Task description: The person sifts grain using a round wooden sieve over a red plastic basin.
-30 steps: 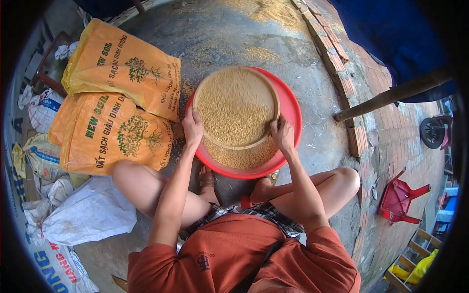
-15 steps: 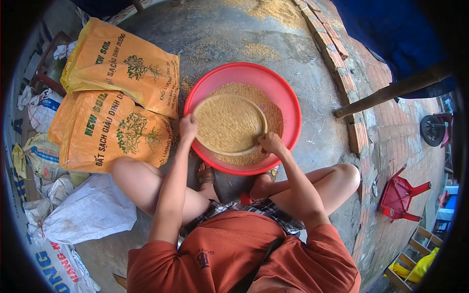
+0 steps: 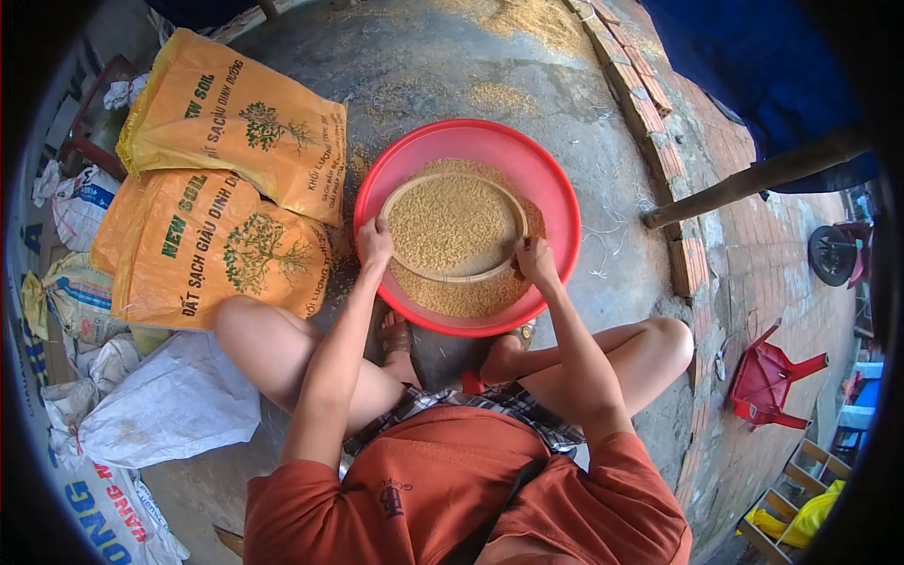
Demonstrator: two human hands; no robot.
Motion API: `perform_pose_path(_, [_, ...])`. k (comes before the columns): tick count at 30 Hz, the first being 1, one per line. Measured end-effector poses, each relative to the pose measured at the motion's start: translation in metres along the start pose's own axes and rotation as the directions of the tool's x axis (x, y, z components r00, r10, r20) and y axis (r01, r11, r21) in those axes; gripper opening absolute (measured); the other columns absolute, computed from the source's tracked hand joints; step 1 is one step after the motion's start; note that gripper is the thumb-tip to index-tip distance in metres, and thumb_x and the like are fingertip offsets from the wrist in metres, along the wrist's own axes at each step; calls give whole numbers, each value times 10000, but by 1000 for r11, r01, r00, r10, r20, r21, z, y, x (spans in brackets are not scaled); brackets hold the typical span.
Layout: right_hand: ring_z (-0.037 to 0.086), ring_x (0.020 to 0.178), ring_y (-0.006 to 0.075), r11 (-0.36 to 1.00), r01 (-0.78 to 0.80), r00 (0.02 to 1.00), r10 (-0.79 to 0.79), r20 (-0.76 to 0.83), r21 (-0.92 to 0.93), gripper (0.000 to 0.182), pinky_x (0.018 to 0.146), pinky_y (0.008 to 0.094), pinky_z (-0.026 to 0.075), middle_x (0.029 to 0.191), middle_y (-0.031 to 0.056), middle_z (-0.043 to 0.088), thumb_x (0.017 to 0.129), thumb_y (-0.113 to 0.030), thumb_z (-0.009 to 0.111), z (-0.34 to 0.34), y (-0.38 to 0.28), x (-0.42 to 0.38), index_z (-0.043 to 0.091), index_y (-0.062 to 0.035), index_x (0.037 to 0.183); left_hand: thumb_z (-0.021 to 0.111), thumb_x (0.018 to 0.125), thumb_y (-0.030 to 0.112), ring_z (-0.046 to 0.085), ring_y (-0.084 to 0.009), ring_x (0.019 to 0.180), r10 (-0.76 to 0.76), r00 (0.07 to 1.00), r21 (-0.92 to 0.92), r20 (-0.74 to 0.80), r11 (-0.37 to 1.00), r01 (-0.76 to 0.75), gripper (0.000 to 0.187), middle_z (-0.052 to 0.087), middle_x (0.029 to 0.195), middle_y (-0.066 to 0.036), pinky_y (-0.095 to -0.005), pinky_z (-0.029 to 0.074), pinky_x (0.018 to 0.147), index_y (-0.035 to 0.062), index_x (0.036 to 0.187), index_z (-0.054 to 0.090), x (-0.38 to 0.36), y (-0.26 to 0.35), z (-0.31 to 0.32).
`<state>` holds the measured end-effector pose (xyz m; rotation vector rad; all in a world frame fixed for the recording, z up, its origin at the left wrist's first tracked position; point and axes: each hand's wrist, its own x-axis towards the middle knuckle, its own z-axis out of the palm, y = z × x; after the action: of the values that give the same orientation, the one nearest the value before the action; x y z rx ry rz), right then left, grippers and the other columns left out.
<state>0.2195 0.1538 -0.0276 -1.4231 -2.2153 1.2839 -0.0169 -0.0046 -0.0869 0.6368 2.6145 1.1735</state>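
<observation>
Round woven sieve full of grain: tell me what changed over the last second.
The round woven sieve dropped from high over the red plastic basin, where it hid most of it, then swung toward the person and back to the basin's middle. The left hand and right hand kept their grip on its rim throughout. The basin, the orange printed sacks and the red plastic stool stayed put.
</observation>
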Motion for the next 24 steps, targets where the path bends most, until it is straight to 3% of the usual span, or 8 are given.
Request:
perform_pose_path(4, [566,448,276,993,112,984,-104,-141,46,263,431,360,453,536,177,544,840,-164,403,-11,-27,-5,482,68,746,373,845,206,527,-391,675,156,976,-34,-152,986,-163,272,559,698,-207,-421,396,608,-8,897,532,-3,38,-25])
perform_pose_path(6, [563,488,301,970,241,945,-225,-238,42,223,448,376,438,565,187,538,844,-157,401,-20,-36,-6,461,54,799,388,850,143,420,-209,484,146,958,-391,-245,890,-236,201,413,544,-105,-337,357,517,-22,843,503,-8,75,-48])
perform_pose_path(9, [554,558,347,932,362,881,-339,-329,10,174,482,406,412,610,205,524,849,-144,396,-19,-41,-5,432,25,863,364,866,180,491,-361,595,198,938,-360,-285,885,-296,242,506,628,-194,-360,378,549,-13,873,509,-10,93,-69])
perform_pose_path(13, [549,593,377,946,322,904,-316,-289,-28,188,514,438,411,638,224,528,834,-166,415,17,7,16,421,21,859,369,859,188,507,-386,659,262,923,-213,-283,921,-327,248,520,674,-218,-389,386,582,-17,852,510,3,41,-25])
perform_pose_path(16, [566,611,370,994,107,984,-100,-150,38,262,541,438,434,640,244,539,820,-214,437,25,31,18,451,47,804,378,840,212,523,-399,746,7,995,-14,-98,1000,-9,266,538,740,-241,-433,397,637,-13,832,520,-3,1,2])
perform_pose_path(20, [576,599,345,998,6,998,-2,-66,69,273,541,420,441,623,241,538,819,-217,446,9,4,5,466,53,784,385,834,220,524,-402,759,-36,998,-16,-43,999,35,267,549,755,-235,-441,400,645,-6,851,526,-2,-5,3])
perform_pose_path(22, [577,587,337,995,-9,998,15,-62,102,263,533,410,440,614,235,537,820,-209,449,5,-8,2,466,52,789,368,857,213,544,-303,645,89,983,18,-164,996,-87,285,546,684,-193,-375,398,603,-22,847,528,-5,18,-14])
perform_pose_path(24, [561,542,335,958,266,934,-229,-275,107,227,493,393,426,580,208,523,830,-181,433,3,-10,8,464,39,785,367,864,203,523,-235,611,110,977,-149,-180,979,-138,275,537,671,-164,-342,394,580,-23,882,523,-15,68,-49])
